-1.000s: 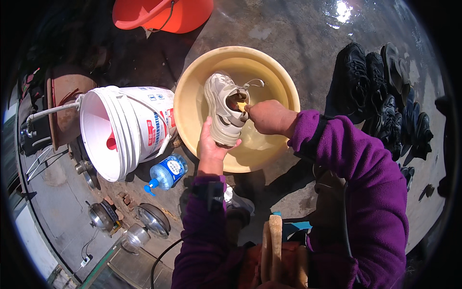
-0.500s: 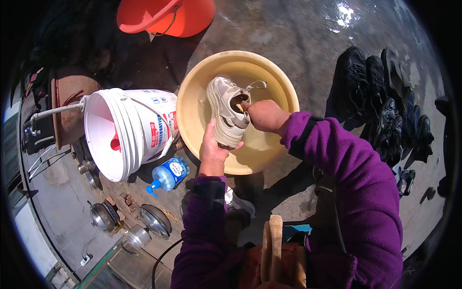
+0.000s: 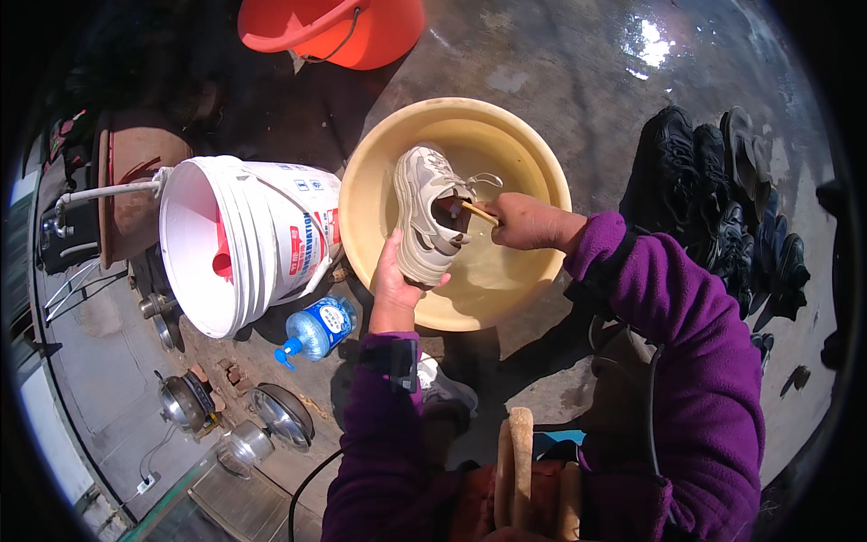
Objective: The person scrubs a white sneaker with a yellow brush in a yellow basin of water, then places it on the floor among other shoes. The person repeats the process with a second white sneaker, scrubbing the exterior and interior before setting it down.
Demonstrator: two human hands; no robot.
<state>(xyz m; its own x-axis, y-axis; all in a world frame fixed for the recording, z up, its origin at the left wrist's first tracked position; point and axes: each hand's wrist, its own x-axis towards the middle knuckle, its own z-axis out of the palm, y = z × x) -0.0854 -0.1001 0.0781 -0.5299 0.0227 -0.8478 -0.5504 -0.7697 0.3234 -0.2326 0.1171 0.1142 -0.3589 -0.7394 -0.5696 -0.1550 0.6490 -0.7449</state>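
Observation:
Over a yellow plastic basin (image 3: pixel 553 181) with some water in it, my left hand (image 3: pixel 395 287) grips a beige sneaker (image 3: pixel 422 217) by its heel and sole. The sneaker is tilted, toe pointing away from me, with its lace hanging loose to the right. My right hand (image 3: pixel 533 221) is closed around the wooden handle of a brush (image 3: pixel 480 213). That handle slants into the shoe's opening; the brush's head is mostly hidden inside.
Left of the basin lies a white bucket (image 3: pixel 262 244) on its side, and a blue soap pump bottle (image 3: pixel 318 329) is nearer me. A red bucket (image 3: pixel 370 36) is at the far side. Several dark shoes (image 3: pixel 673 154) stand on the right. Metal pots (image 3: pixel 280 415) sit at lower left.
My right hand has drawn back to the right from the shoe's opening, so more of the brush handle shows. The left hand still holds the sneaker; the whole view has shifted slightly.

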